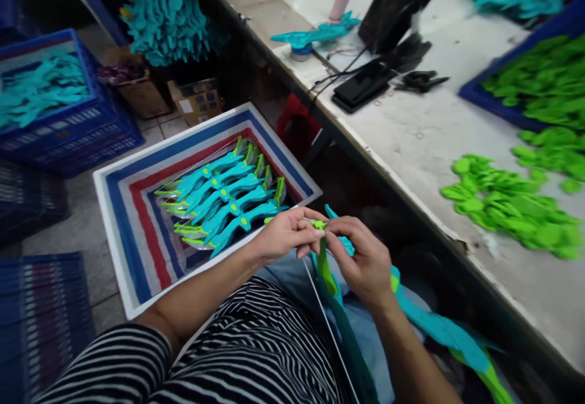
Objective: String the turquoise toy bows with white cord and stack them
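Observation:
Above my lap, my left hand point(289, 233) and my right hand point(361, 255) meet with fingertips pinched on a small bright green plastic piece point(319, 225). Part of that piece is hidden by the fingers. Below it, a green and teal plastic part point(326, 273) hangs over my legs, with a thin pale string or edge point(325, 318) running down beside it. Another long teal part with green ends point(448, 334) lies to the right of my right forearm. On my left, several teal and green assembled pieces point(223, 194) lie in a row inside a striped-lined white box point(114, 227).
The white worktable point(411, 148) on the right holds loose green pieces point(507, 203), a blue crate point(479, 93) of green parts, a black phone point(363, 87) and a teal part point(315, 33). Blue crates point(109, 127) and a teal heap point(169, 20) stand at the left.

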Tool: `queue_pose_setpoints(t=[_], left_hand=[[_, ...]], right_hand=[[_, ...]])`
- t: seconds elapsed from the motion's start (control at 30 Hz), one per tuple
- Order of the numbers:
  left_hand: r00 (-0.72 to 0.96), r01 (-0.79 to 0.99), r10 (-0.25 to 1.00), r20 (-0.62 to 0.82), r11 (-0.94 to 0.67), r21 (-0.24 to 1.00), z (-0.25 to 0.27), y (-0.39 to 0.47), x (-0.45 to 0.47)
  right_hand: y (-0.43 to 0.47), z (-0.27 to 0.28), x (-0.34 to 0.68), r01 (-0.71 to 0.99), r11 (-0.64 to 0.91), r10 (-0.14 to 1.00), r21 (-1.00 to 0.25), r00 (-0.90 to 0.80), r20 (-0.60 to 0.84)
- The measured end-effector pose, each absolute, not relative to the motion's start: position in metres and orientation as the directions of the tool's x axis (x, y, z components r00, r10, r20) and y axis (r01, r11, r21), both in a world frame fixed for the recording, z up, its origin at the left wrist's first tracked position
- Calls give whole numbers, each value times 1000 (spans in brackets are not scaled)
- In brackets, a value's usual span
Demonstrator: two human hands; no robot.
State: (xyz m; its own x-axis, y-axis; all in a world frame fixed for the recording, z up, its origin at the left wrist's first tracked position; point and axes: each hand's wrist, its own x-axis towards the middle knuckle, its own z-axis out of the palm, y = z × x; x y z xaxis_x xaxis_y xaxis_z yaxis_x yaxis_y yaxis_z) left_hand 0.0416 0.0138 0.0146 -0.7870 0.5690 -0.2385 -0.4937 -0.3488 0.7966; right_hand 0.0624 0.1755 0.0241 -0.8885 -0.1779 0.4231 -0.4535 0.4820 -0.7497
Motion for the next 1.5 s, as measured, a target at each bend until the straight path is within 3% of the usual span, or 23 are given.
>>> queue_pose_setpoints(t=[0.13, 0.2, 0.33, 0.37, 0.43, 0.5, 0.57, 0.63, 0.73, 0.8, 0.9, 1.03, 1.27, 1.5], left_hand=[[-773, -434, 570, -280, -153, 888, 22, 14, 38], [-813, -315, 515, -273, 6, 949, 26, 17, 38], [-944, 92, 328, -31, 351, 932, 28, 24, 42], [-949, 163, 313, 39, 379, 911, 27, 25, 43], [-930, 253, 345, 123, 362, 897, 26, 25, 41], [-880, 300, 456, 132, 319, 899, 27, 26, 34], [-812, 285, 579, 78, 277, 917, 30, 28, 22], [-760, 149, 649, -38, 231, 961, 36, 34, 6], [-732, -139, 649, -208, 157, 978, 46, 44, -13], [-752, -218, 606, -259, 142, 966, 52, 48, -21], [-828, -111, 528, -189, 176, 978, 60, 44, -24], [-908, -9, 417, -45, 87, 996, 69, 36, -15], [-824, -365, 453, -341, 36, 930, 64, 36, -2], [-737, -445, 563, -374, 13, 896, 66, 22, -9]], right_hand=[[174, 27, 63, -433, 556, -123, -709, -887, 445], [171, 24, 65, -423, 573, -92, -702, -884, 458], [182, 13, 56, -387, 575, -27, -721, -890, 456], [192, 10, 48, -348, 572, 40, -743, -893, 449], [218, 6, 27, -242, 547, 288, -802, -844, 452], [243, 6, 7, -187, 475, 587, -860, -661, 468], [251, 11, 0, -259, 415, 737, -872, -466, 489], [234, 20, 10, -378, 441, 672, -814, -462, 579], [187, 30, 46, -490, 565, 286, -664, -639, 715], [162, 29, 66, -495, 629, 160, -599, -671, 724], [148, 16, 73, -439, 642, 188, -629, -705, 684], [147, 4, 60, -402, 521, 285, -753, -749, 598], [139, 10, 51, -359, 363, 438, -860, -748, 498], [143, 16, 44, -400, 403, 406, -823, -728, 553]])
